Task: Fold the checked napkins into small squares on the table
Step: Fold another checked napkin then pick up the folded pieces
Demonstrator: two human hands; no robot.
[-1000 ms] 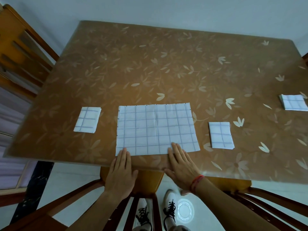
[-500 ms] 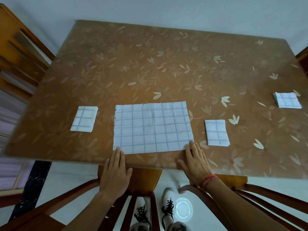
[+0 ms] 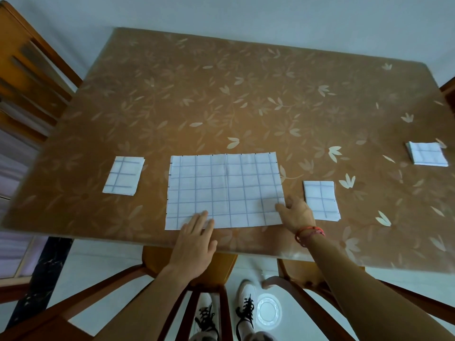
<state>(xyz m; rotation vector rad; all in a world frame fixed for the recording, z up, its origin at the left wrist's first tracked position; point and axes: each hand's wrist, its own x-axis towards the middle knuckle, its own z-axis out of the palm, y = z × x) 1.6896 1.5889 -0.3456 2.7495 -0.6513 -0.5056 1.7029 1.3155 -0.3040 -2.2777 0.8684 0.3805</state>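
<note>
A large white checked napkin (image 3: 225,190) lies flat and rectangular near the front edge of the brown flowered table (image 3: 246,94). My left hand (image 3: 194,239) rests flat with its fingertips on the napkin's front left part. At the napkin's right edge near the front corner is my right hand (image 3: 296,214), thumb on top of the cloth and fingers curled at the edge. A folded napkin (image 3: 123,178) lies to the left, another folded napkin (image 3: 321,200) to the right, and a small stack of folded napkins (image 3: 427,157) sits far right.
Wooden chairs stand at the left (image 3: 27,77), at the front (image 3: 192,271) and at the front right (image 3: 320,274). My shoes (image 3: 243,308) and a round white disc (image 3: 268,312) are on the pale floor below the table edge.
My right hand slid rightward along the front edge to the napkin's right side and curled onto it. My left hand moved forward onto the cloth. The camera view shifted slightly.
</note>
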